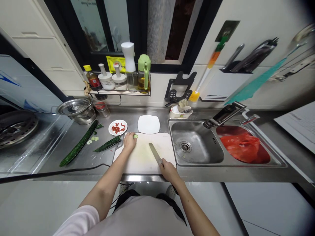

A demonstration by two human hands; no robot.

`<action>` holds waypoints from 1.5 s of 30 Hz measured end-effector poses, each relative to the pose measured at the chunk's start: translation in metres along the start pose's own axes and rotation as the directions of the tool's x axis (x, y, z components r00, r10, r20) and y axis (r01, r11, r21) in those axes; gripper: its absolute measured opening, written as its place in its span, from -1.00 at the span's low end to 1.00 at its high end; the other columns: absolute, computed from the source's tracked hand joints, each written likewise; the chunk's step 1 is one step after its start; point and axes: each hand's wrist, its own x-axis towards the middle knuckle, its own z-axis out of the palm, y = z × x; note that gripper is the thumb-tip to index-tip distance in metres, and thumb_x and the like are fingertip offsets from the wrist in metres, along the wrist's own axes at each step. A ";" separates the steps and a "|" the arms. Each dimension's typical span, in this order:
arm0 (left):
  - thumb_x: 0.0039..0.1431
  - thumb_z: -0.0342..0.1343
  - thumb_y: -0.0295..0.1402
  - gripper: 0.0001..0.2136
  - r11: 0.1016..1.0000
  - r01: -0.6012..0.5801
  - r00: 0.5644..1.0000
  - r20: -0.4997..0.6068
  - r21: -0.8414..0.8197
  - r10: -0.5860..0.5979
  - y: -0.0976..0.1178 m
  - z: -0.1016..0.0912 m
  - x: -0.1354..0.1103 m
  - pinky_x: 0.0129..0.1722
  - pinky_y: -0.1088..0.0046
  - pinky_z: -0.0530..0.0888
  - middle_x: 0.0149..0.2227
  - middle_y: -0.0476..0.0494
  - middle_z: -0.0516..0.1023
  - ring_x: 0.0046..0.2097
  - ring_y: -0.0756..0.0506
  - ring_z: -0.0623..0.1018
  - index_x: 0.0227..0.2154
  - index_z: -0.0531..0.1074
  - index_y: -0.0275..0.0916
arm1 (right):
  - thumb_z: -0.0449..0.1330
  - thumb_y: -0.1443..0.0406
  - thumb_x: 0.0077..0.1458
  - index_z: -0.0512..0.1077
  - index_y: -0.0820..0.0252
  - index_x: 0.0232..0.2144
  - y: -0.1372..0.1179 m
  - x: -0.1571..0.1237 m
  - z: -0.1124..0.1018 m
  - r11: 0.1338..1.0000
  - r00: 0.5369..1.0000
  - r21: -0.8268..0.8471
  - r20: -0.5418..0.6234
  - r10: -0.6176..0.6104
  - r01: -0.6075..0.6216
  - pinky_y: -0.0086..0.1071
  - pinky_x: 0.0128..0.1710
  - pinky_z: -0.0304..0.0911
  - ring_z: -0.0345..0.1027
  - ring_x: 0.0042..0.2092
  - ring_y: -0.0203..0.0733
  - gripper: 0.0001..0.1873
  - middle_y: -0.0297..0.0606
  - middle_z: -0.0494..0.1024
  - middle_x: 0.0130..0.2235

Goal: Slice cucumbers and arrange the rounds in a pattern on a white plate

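Observation:
My left hand is closed at the upper left of the white cutting board. A short piece of cucumber shows its pale green cut face at my left fingertips. My right hand is wrapped round the handle of a kitchen knife. Its blade lies over the right half of the board, pointing away from me and apart from the cucumber piece. Left of the board rest a cut length of cucumber and a whole long cucumber, with several small cucumber scraps between them.
Behind the board stand a small plate of chopped red pieces and a white square plate. The sink is at the right, with a red plastic bag in its second basin. A lidded steel pot stands back left. A black cord crosses the counter.

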 end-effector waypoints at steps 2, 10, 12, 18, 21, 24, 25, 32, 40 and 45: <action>0.15 0.01 -0.39 -0.75 1.000 -0.001 1.000 -0.002 -0.006 0.001 0.000 -0.002 -0.001 -0.09 0.35 0.31 -0.09 -0.24 0.47 -0.04 -0.20 0.44 -0.12 0.46 -0.17 | -0.11 0.27 0.28 0.28 0.18 -0.14 -0.001 0.000 -0.001 1.000 1.000 0.004 0.005 0.008 -0.008 -0.38 -0.37 -0.07 0.40 -0.17 -0.17 -0.78 -0.14 0.54 -0.20; 0.15 -0.01 -0.46 -0.78 0.991 0.055 0.998 0.029 -0.119 -0.052 0.001 -0.008 -0.007 -0.15 0.42 0.31 -0.18 -0.13 0.56 -0.10 -0.12 0.49 -0.19 0.47 -0.15 | -0.12 0.24 0.30 0.26 0.17 -0.09 -0.003 0.002 -0.004 1.000 1.000 0.019 -0.007 0.003 -0.003 -0.39 -0.38 -0.10 0.38 -0.18 -0.18 -0.77 -0.17 0.53 -0.20; 0.15 -0.01 -0.44 -0.75 0.982 0.085 0.996 0.036 -0.171 -0.080 0.001 -0.008 -0.009 -0.16 0.43 0.33 -0.19 -0.12 0.58 -0.12 -0.12 0.50 -0.15 0.49 -0.14 | -0.11 0.24 0.30 0.26 0.17 -0.10 -0.003 0.001 -0.004 1.000 1.000 0.010 -0.007 0.000 0.000 -0.38 -0.38 -0.11 0.39 -0.18 -0.18 -0.77 -0.17 0.53 -0.20; 0.09 0.05 -0.43 -0.75 0.937 0.150 0.988 0.084 -0.315 -0.130 0.001 -0.002 -0.018 -0.14 0.43 0.36 -0.18 -0.10 0.60 -0.15 -0.11 0.54 -0.18 0.53 -0.15 | -0.12 0.26 0.29 0.29 0.18 -0.12 0.000 0.002 0.000 1.000 1.000 0.000 -0.016 -0.007 0.007 -0.38 -0.37 -0.09 0.40 -0.17 -0.16 -0.76 -0.15 0.54 -0.21; 0.01 0.11 -0.43 -0.83 0.906 0.230 0.973 0.112 -0.355 -0.203 0.002 0.003 -0.024 -0.21 0.45 0.37 -0.29 -0.08 0.61 -0.23 -0.09 0.54 -0.30 0.52 -0.18 | -0.12 0.25 0.29 0.30 0.19 -0.11 0.002 0.004 0.002 1.000 1.000 -0.006 -0.006 -0.003 0.003 -0.39 -0.36 -0.07 0.40 -0.16 -0.15 -0.74 -0.15 0.54 -0.19; -0.05 0.16 -0.43 -0.81 0.842 0.320 0.947 0.157 -0.433 -0.279 0.003 0.012 -0.032 -0.31 0.50 0.36 -0.35 -0.06 0.59 -0.31 -0.05 0.54 -0.30 0.47 -0.22 | -0.13 0.26 0.29 0.30 0.19 -0.09 0.003 0.004 0.002 1.000 1.000 -0.013 0.003 -0.002 0.002 -0.39 -0.35 -0.05 0.40 -0.15 -0.15 -0.73 -0.13 0.54 -0.17; -0.05 0.17 -0.43 -0.78 0.815 0.346 0.938 0.182 -0.464 -0.295 0.003 0.015 -0.035 -0.34 0.51 0.36 -0.37 -0.05 0.58 -0.35 -0.03 0.53 -0.26 0.45 -0.23 | -0.13 0.26 0.29 0.30 0.20 -0.09 0.003 0.004 0.002 1.000 1.000 -0.014 0.003 -0.004 0.004 -0.39 -0.35 -0.05 0.40 -0.15 -0.15 -0.72 -0.13 0.54 -0.17; -0.05 0.17 -0.44 -0.62 0.780 0.324 0.946 0.187 -0.535 -0.265 -0.001 0.034 -0.054 -0.38 0.52 0.37 -0.48 0.02 0.52 -0.44 -0.01 0.51 -0.09 0.42 -0.24 | -0.14 0.27 0.29 0.31 0.19 -0.11 -0.003 0.003 0.000 1.000 0.999 -0.020 0.029 -0.019 0.019 -0.39 -0.35 -0.06 0.40 -0.16 -0.15 -0.73 -0.13 0.54 -0.18; -0.07 0.21 -0.46 -0.62 0.562 0.420 0.907 0.311 -0.712 -0.285 0.003 0.036 -0.072 -0.44 0.53 0.40 -0.52 -0.02 0.51 -0.47 0.00 0.51 -0.10 0.43 -0.34 | -0.13 0.30 0.28 0.31 0.19 -0.11 -0.006 0.002 0.001 0.999 0.998 0.000 0.045 -0.045 0.045 -0.39 -0.36 -0.07 0.39 -0.20 -0.17 -0.74 -0.13 0.54 -0.19; -0.05 0.22 -0.50 -0.56 0.256 0.481 0.869 0.418 -0.838 -0.266 0.015 0.040 -0.089 -0.47 0.57 0.44 -0.47 -0.09 0.53 -0.45 0.02 0.53 -0.05 0.32 -0.40 | -0.14 0.29 0.28 0.30 0.19 -0.13 -0.007 0.001 0.000 0.999 0.997 0.007 0.055 -0.049 0.048 -0.39 -0.37 -0.08 0.39 -0.20 -0.16 -0.75 -0.13 0.54 -0.20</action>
